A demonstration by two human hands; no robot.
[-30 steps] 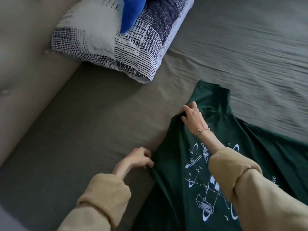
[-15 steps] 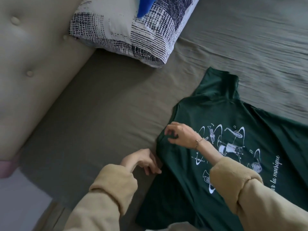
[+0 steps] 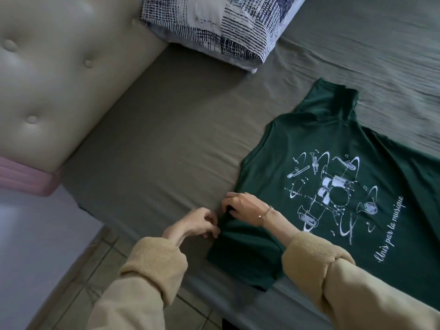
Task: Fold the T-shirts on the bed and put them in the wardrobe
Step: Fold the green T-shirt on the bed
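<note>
A dark green T-shirt (image 3: 333, 148) with a white print of musical instruments lies spread flat on the bed, print side up, one sleeve pointing to the far side and the other toward me near the bed's edge. My left hand (image 3: 195, 223) pinches the shirt's left edge where the near sleeve meets the body. My right hand (image 3: 245, 207), with a thin bracelet at the wrist, grips the same edge just beside it, fingers curled into the fabric. Both hands nearly touch.
The olive-grey bed sheet (image 3: 166, 139) spreads around the shirt. A blue-and-white patterned pillow (image 3: 214, 27) lies at the head. A beige tufted headboard (image 3: 47, 79) stands on the left with a pink edge below. Tiled floor (image 3: 100, 277) shows at the bottom left.
My right hand slid from the shirt's far shoulder down along the left edge to meet my left hand. The view shifted, bringing the headboard and floor into sight.
</note>
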